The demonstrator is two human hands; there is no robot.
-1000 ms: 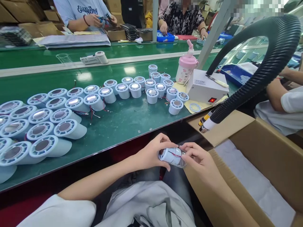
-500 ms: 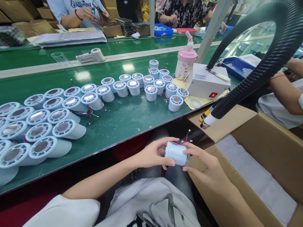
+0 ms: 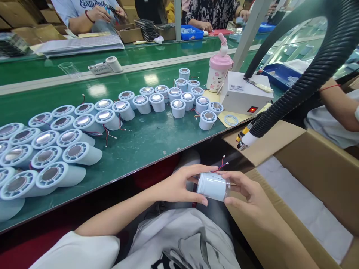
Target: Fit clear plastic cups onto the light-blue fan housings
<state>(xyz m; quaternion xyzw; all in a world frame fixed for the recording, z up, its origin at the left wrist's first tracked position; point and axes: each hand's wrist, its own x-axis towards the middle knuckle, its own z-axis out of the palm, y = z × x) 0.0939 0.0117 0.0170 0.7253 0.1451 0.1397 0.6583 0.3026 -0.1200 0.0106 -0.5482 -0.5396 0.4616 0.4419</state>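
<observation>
- Light-blue cylinder (image 3: pixel 212 185) is being clasped by its ends between left hand (image 3: pixel 182 185) and right hand (image 3: pixel 250 193).
- Loose wires (image 3: pixel 221 166) are protruding above, perhaps risking snagging if either hand twists.

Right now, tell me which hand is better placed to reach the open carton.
Probably the right hand: it is nearer the open carton, which lies on that side. The left hand is farther, at the other end of the light-blue cylinder.

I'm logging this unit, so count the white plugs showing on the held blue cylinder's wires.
2: an upper white plug and a lower white plug to its right, both above the blue cylinder. Others may be hidden.
</observation>
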